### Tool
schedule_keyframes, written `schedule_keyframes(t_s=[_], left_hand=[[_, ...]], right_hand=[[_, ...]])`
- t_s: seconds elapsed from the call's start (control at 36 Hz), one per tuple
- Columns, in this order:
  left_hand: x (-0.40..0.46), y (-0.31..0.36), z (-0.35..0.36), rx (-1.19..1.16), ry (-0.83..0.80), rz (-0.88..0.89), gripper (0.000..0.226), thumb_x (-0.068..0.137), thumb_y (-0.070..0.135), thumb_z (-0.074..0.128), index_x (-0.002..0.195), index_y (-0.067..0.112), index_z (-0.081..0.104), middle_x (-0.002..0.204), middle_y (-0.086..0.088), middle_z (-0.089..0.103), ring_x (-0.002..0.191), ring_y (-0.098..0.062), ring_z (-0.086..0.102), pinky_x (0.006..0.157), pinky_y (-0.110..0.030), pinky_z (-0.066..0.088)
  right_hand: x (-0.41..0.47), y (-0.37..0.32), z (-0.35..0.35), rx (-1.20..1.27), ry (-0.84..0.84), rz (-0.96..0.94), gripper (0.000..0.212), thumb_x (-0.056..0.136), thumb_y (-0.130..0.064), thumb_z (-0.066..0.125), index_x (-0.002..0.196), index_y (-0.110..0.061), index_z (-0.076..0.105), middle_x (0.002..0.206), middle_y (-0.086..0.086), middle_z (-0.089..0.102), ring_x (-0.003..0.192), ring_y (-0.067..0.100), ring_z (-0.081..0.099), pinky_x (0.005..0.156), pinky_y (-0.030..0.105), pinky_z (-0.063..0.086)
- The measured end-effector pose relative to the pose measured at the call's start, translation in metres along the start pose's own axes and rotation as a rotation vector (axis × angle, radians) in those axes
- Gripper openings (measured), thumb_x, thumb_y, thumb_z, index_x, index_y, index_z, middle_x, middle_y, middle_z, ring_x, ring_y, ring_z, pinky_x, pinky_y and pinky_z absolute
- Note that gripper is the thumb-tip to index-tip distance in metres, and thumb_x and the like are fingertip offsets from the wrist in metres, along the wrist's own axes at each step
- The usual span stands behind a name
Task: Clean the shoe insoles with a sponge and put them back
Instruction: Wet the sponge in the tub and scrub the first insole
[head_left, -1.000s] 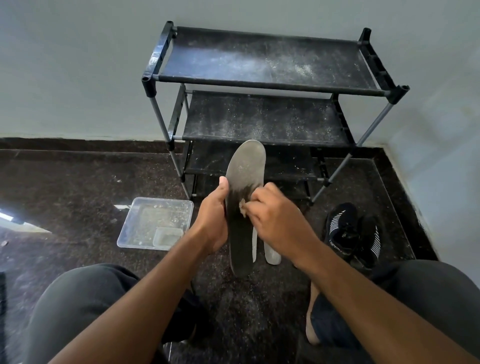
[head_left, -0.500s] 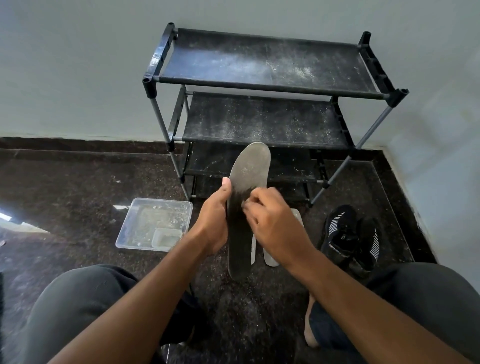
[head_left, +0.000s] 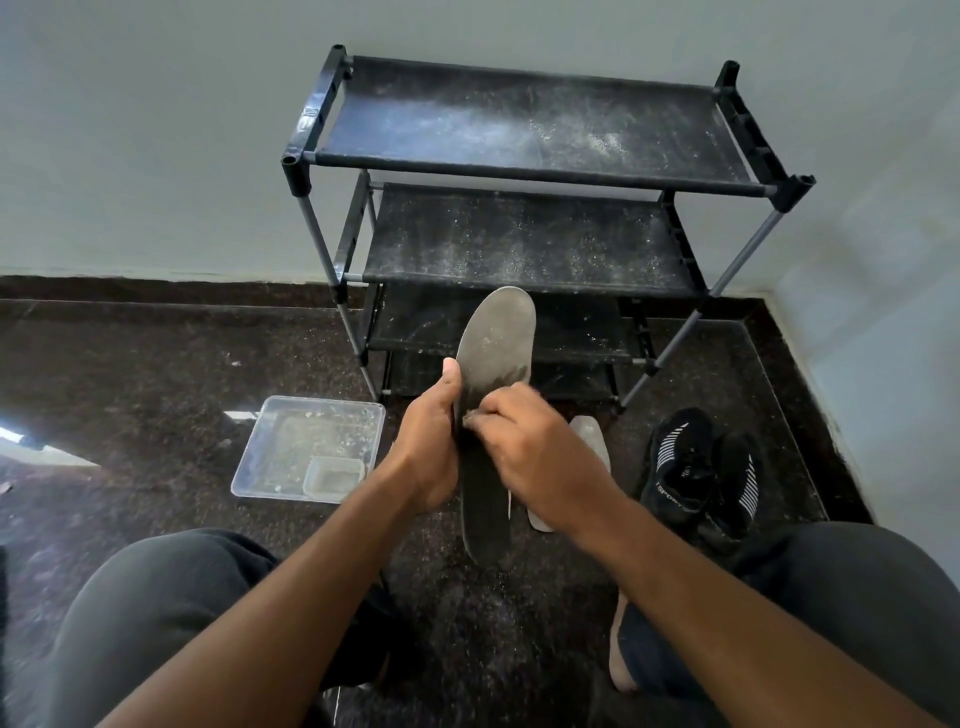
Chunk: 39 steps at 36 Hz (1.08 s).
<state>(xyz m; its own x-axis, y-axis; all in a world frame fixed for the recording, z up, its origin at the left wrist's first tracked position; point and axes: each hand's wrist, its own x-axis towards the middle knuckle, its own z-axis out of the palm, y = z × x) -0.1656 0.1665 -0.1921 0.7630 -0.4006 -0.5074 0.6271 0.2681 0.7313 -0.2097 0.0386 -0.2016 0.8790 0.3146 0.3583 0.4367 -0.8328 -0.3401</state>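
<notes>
Against the earlier frames little has changed: the black shoe rack (head_left: 524, 218) stands in the same place by the wall, and the grey insole (head_left: 498, 348) is still held upright before it, toe end up, tilted slightly more to the right. The right hand (head_left: 524, 447) has shifted a little up the insole's face from where it was a second ago.

The sponge is mostly hidden under the right hand's curled fingers; only a small pale scrap (head_left: 470, 415) shows at the fingertips, too small to make out clearly. A second insole (head_left: 589, 441) lies on the floor behind the right wrist, partly covered. The left hand (head_left: 431, 441) grips the held insole's left edge, thumb up along it. Black shoes (head_left: 701, 467) sit right; a clear plastic tray (head_left: 311, 447) sits left.
</notes>
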Motion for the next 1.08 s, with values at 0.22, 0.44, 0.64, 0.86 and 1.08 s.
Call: schedule_keyframes(t_s=[0.22,0.44,0.64,0.86,1.08], left_hand=[[0.0,0.001,0.0,-0.012,-0.019,-0.025,0.067,0.11,0.053,0.028,0.128,0.002,0.067,0.115,-0.021,0.075,0.101,-0.028,0.075,0.081,-0.04,0.063],[0.0,-0.001,0.0,-0.024,-0.004,-0.013,0.061,0.111,0.051,0.028,0.124,0.007,0.068,0.124,-0.019,0.073,0.108,-0.025,0.074,0.094,-0.039,0.061],[0.001,0.0,-0.001,-0.047,-0.027,-0.019,0.06,0.111,0.05,0.028,0.12,0.009,0.07,0.109,-0.014,0.078,0.096,-0.022,0.077,0.076,-0.034,0.064],[0.0,0.0,-0.002,-0.054,-0.035,-0.03,0.06,0.11,0.052,0.029,0.123,0.01,0.071,0.12,-0.018,0.074,0.106,-0.026,0.075,0.085,-0.04,0.062],[0.007,-0.003,-0.005,-0.033,-0.007,-0.026,0.065,0.11,0.054,0.03,0.134,0.004,0.064,0.133,-0.021,0.068,0.126,-0.031,0.065,0.116,-0.047,0.043]], right_hand=[[0.012,0.018,-0.022,0.023,0.228,0.194,0.007,0.093,-0.001,0.067,0.093,0.003,0.073,0.087,0.009,0.058,0.084,0.011,0.05,0.075,0.019,0.05],[0.008,0.009,-0.01,0.058,0.087,0.066,0.012,0.093,-0.001,0.066,0.101,-0.001,0.075,0.093,0.008,0.06,0.088,0.024,0.057,0.078,0.039,0.055],[0.013,0.011,-0.016,0.152,0.158,0.174,0.016,0.089,-0.004,0.072,0.105,-0.004,0.077,0.095,0.005,0.064,0.089,0.017,0.061,0.082,0.031,0.056],[0.015,0.017,-0.019,0.149,0.112,0.178,0.025,0.085,-0.007,0.078,0.11,-0.008,0.075,0.096,0.002,0.062,0.092,0.014,0.057,0.09,0.013,0.043],[0.003,-0.005,0.002,0.024,0.123,0.085,0.013,0.098,-0.004,0.063,0.104,0.001,0.072,0.094,0.008,0.059,0.091,0.021,0.052,0.082,0.036,0.052]])
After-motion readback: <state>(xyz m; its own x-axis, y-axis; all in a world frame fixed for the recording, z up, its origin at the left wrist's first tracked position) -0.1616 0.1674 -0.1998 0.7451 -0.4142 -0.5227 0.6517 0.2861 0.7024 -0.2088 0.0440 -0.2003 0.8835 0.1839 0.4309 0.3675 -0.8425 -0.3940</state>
